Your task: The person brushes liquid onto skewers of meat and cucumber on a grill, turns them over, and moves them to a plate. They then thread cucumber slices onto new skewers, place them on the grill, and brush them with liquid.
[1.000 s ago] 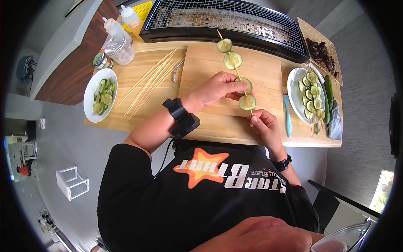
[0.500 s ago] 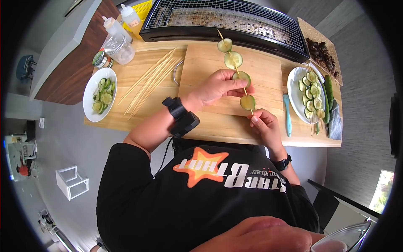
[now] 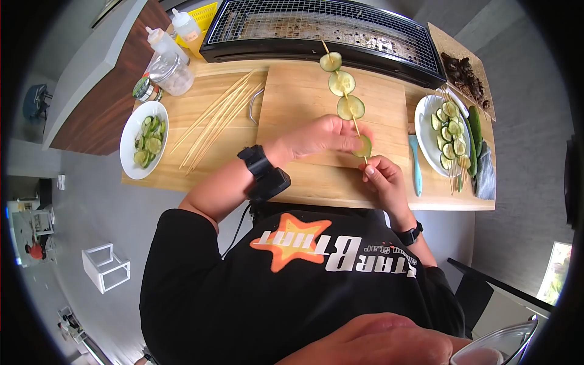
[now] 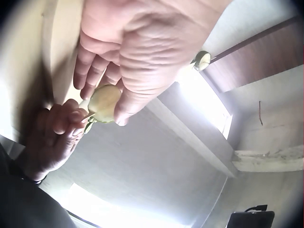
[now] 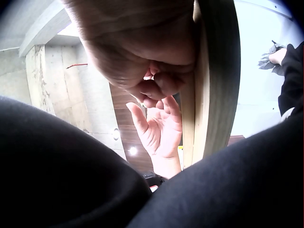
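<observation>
A bamboo skewer (image 3: 356, 125) slants over the cutting board (image 3: 292, 91), threaded with several cucumber slices spaced apart. At its near end, my right hand (image 3: 383, 177) pinches the stick between thumb and fingers. My left hand (image 3: 325, 137) holds the lowest cucumber slice (image 3: 365, 146), just above the right fingertips. In the left wrist view, that slice (image 4: 105, 101) sits between the left thumb and fingers, with the right hand (image 4: 57, 137) close beside it. From the right wrist view, my right hand's fingers (image 5: 152, 90) are curled, and the skewer is mostly hidden.
Loose skewers (image 3: 219, 125) and an oval bowl of cucumber slices (image 3: 127, 149) lie left. On the right are a plate of threaded slices (image 3: 426, 143), a blue-handled brush (image 3: 416, 167) and whole cucumbers (image 3: 476, 137). A grill (image 3: 328, 30) stands behind the board; squeeze bottles (image 3: 185, 27) stand back left.
My left hand has slid down the skewer from the third slice to the lowest one, uncovering the third slice. The right hand keeps its pinch in nearly the same place.
</observation>
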Demonstrator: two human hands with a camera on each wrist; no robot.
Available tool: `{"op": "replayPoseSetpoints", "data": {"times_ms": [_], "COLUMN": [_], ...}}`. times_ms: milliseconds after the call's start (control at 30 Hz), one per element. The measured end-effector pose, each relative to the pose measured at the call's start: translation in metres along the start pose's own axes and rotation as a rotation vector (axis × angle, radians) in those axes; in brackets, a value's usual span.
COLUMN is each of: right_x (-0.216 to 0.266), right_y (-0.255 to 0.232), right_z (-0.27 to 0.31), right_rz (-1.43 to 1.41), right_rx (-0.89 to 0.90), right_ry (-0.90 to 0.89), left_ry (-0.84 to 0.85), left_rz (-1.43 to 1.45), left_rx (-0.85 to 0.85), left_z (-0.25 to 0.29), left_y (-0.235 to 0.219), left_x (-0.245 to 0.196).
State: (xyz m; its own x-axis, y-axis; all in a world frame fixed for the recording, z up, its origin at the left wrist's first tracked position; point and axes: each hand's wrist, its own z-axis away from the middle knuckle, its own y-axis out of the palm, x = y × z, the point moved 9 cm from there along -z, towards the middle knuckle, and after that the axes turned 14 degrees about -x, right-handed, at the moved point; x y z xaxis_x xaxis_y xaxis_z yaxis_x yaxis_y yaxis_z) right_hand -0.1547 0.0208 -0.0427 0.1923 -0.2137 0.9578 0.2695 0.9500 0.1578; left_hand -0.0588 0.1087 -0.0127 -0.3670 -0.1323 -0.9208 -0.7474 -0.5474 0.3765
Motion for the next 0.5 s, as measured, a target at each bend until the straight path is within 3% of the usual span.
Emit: {"op": "replayPoseSetpoints", "data": {"times_ms": [100,400,500], "right_x": [0.001,0.000,0.002], "right_y": [0.001,0.002,0.002], "right_z": [0.000,0.000,0.001], "right_rz": [-0.006,-0.002,0.003], "right_rx": [-0.002,0.036,0.037], "right_ry": [-0.003,0.014,0.016], "left_ry": [-0.090,-0.098,-0.023], "left_rz": [-0.025,0.055,0.098], "left_rx": [0.085,-0.037,-0.070], "left_z": [0.002,-0.001,0.000], "left_y": [0.005,-0.009,-0.012], "left_x": [0.017,0.013,-0.006]}}
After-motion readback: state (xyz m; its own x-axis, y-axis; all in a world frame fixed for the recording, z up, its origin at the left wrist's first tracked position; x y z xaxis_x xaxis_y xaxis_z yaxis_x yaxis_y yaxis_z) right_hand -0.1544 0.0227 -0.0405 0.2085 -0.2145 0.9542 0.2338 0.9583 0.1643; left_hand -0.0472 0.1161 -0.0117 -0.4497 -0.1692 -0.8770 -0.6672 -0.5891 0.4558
